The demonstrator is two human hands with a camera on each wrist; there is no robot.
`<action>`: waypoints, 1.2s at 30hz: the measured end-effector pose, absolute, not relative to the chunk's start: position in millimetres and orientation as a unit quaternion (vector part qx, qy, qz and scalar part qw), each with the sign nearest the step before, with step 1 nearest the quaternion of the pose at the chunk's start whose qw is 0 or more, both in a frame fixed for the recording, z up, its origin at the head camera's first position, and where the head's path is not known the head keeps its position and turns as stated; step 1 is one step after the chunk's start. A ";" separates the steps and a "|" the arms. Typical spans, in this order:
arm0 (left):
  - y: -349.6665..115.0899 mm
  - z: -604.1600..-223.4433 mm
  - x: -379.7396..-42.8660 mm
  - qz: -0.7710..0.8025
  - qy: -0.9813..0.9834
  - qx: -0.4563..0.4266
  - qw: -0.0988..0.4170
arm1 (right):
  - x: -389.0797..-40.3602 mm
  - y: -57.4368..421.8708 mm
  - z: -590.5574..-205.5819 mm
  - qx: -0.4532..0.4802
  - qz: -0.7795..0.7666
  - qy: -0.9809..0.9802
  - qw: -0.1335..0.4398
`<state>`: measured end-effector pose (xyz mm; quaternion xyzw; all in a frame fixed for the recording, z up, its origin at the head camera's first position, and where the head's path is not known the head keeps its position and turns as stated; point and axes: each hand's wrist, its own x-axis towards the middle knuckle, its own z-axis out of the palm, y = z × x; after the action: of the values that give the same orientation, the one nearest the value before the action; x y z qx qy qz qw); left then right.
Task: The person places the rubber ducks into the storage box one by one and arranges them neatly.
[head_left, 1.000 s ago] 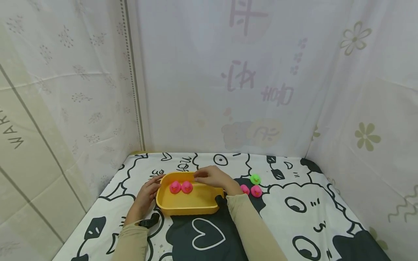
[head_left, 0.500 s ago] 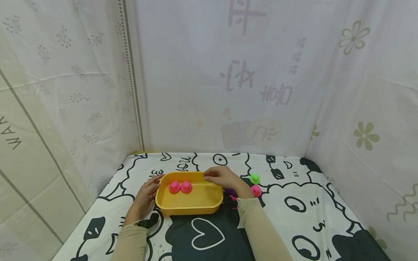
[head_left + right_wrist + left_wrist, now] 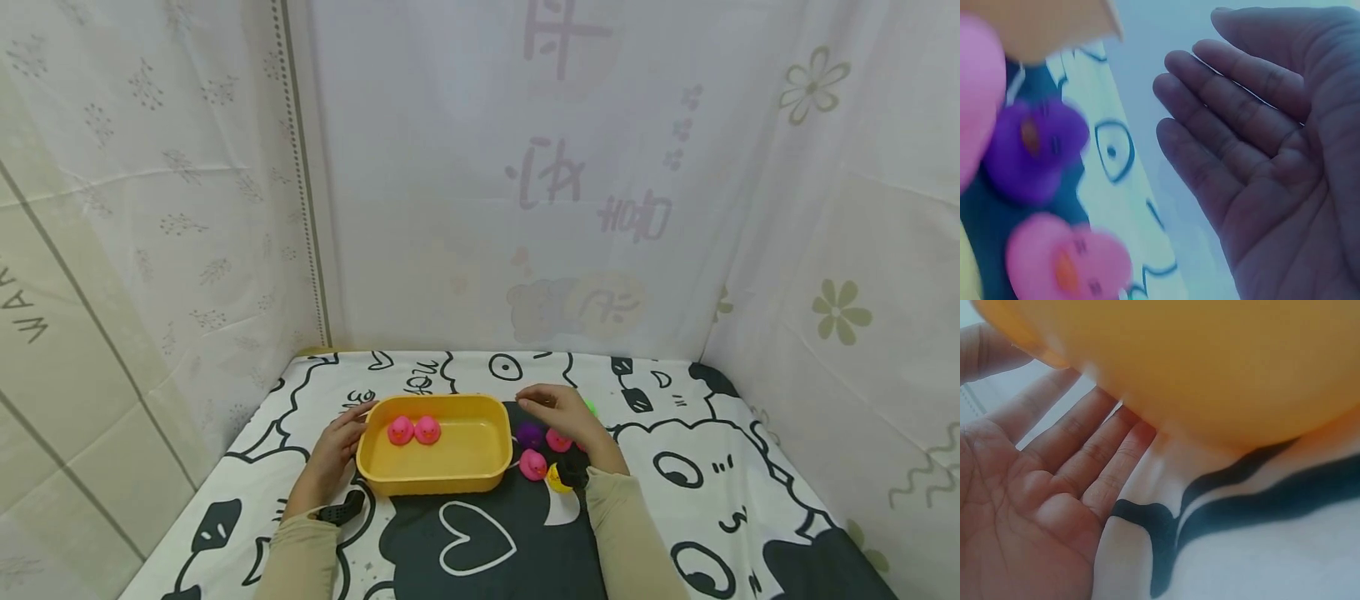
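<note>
A yellow plastic tray [image 3: 468, 454] lies on the patterned cloth, with two pink toy ducks [image 3: 414, 431] side by side in its left half. At the tray's left end, my left hand [image 3: 333, 450] rests its extended fingers against the wall; the left wrist view shows these fingertips [image 3: 1141, 428] right at the tray's side. My right hand [image 3: 567, 419] hovers right of the tray, holding nothing, its fingers loosely extended in the right wrist view. Below and beside it are a purple duck [image 3: 529, 435], pink ducks [image 3: 533, 465] and a yellow duck [image 3: 557, 480]. A green duck [image 3: 591, 407] is mostly hidden behind it.
The black-and-white cartoon cloth [image 3: 697, 517] covers the table and extends to the right. Pale printed curtains [image 3: 480, 208] enclose the back and both sides. A black wrist device [image 3: 345, 508] sits on the left wrist.
My right hand has moved right, from over the tray's far rim to above the loose ducks, uncovering the purple, yellow and pink ones. My left hand and the tray stay nearly still.
</note>
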<state>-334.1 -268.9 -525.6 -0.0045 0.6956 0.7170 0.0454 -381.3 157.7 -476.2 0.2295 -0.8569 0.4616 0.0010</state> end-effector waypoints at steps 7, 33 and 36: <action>-266.2 -526.3 -334.6 0.724 0.689 -0.007 0.048 | -381.1 204.9 -477.0 0.157 0.468 -0.868 0.058; -269.5 -526.9 -335.9 0.717 0.695 -0.012 0.052 | -389.4 256.1 -516.8 0.021 0.460 -0.887 0.043; -268.2 -528.8 -335.1 0.718 0.694 -0.014 0.051 | -390.6 255.2 -520.2 0.013 0.453 -0.891 0.039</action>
<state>-335.1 -268.2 -528.8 -0.0141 0.6944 0.7176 0.0510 -390.6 255.2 -520.2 0.0127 -0.8907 0.4527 0.0387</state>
